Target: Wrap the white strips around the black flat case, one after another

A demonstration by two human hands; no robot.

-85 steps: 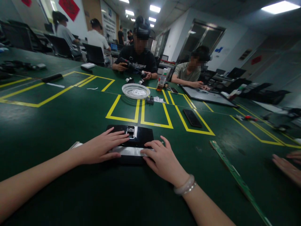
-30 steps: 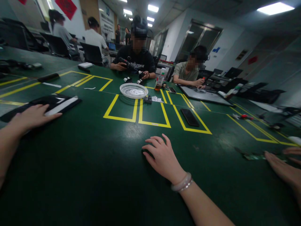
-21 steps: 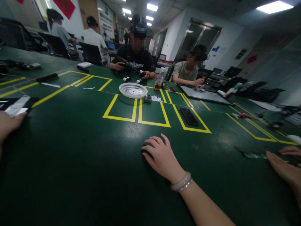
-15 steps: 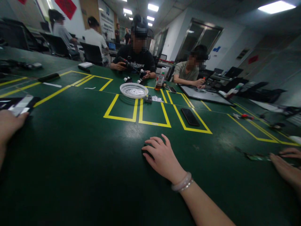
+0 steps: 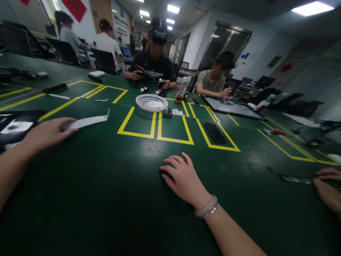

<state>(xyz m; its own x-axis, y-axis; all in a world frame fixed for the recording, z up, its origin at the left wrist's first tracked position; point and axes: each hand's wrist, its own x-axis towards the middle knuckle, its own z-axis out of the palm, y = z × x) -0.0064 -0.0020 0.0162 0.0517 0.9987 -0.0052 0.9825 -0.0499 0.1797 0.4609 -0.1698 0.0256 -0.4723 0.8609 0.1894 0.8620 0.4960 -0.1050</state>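
Note:
On the left, my left hand (image 5: 49,132) grips one end of a white paper strip (image 5: 89,121) between thumb and fingers, and the strip's far end curls upward. Partly behind that hand and wrist lies a dark flat device (image 5: 20,122) with a shiny surface. My right hand (image 5: 183,177) rests on the green table (image 5: 119,199) with its fingers spread, holding nothing. It wears a ring, and two bracelets circle the wrist. Beyond it, a black phone (image 5: 215,132) lies inside a yellow tape outline.
A white round basket (image 5: 151,103), a bottle (image 5: 180,93) and small dark parts (image 5: 167,112) stand farther back. Two people sit across the table. At the right edge, another person's hands (image 5: 329,188) touch a green strip (image 5: 297,179).
My left hand has moved right from the dark device's edge, with the white strip now out over the table. My right hand has hardly moved. The other person's hands at right shifted slightly right.

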